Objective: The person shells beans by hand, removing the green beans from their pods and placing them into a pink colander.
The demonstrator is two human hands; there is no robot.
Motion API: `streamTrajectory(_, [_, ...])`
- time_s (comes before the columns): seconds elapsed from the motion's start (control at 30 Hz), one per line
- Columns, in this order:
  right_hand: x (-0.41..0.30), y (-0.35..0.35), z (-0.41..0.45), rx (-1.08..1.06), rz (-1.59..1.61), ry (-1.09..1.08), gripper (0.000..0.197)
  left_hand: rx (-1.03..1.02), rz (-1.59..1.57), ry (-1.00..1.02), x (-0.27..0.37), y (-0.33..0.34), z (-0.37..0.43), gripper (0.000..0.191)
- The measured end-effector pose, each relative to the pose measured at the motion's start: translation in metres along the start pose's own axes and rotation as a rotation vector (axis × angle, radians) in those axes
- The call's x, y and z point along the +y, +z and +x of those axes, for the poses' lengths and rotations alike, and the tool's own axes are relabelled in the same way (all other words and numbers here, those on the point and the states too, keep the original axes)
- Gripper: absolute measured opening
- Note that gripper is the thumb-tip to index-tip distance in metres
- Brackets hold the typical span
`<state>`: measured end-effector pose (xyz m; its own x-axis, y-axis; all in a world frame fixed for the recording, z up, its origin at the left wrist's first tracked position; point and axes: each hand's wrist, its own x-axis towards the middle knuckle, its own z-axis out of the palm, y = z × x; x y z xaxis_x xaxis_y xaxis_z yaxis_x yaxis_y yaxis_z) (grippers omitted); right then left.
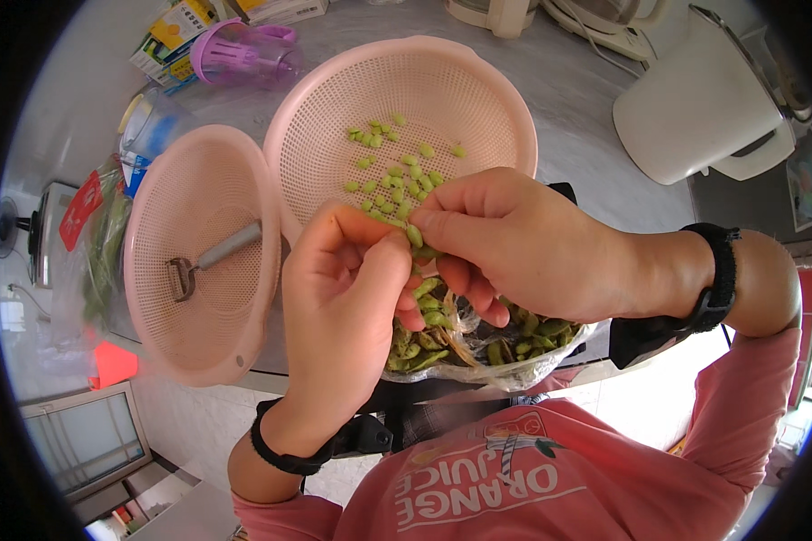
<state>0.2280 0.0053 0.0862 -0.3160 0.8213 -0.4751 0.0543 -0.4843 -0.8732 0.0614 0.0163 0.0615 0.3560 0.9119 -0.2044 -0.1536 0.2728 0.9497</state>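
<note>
Between the fingertips of both hands is a green soybean pod point(425, 252) with a bean point(414, 235) showing at its edge. My left hand point(352, 270) pinches it from the left, and my right hand point(507, 237) pinches it from the right. Just beyond my fingers, a large pink plastic colander point(514, 108) holds many loose shelled green beans point(396, 181). Under and nearer than my hands lies a clear plastic bag point(514, 379) with green and brownish pods point(419, 351); my hands hide part of it.
A smaller pink colander point(210, 351) on the left holds a peeler point(227, 247). Behind it stand a clear cup point(152, 125), a purple plastic jug point(243, 54) and boxes point(183, 27). A bag of green vegetables point(101, 250) is far left. A white appliance point(690, 101) stands at the right back.
</note>
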Motion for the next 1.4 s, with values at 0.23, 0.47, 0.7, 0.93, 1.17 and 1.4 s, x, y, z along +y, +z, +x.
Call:
streamTrajectory(0.23, [0.003,-0.006,0.011,-0.005,0.265,0.009,0.022,0.074,0.045,-0.058,-0.004,-0.005,0.009,0.012])
streamTrajectory(0.47, [0.005,-0.015,0.013,0.053,-0.229,-0.276,0.021,0.045,0.035,-0.094,0.003,0.001,0.009,0.015])
streamTrajectory(0.7, [0.002,-0.016,0.007,0.119,-0.023,-0.065,0.024,0.086,0.128,0.109,-0.004,0.004,0.001,0.012])
streamTrajectory(0.93, [0.008,-0.011,0.000,0.009,0.106,-0.109,0.023,0.078,0.283,0.428,-0.016,0.001,0.001,0.008])
streamTrajectory(1.17, [0.019,-0.001,-0.008,0.091,0.010,-0.355,0.012,-0.048,0.621,0.435,-0.011,-0.012,-0.015,0.012])
streamTrajectory(1.4, [0.019,0.001,-0.017,0.076,-0.177,-0.396,0.009,0.048,1.104,0.931,-0.016,-0.008,-0.017,0.015])
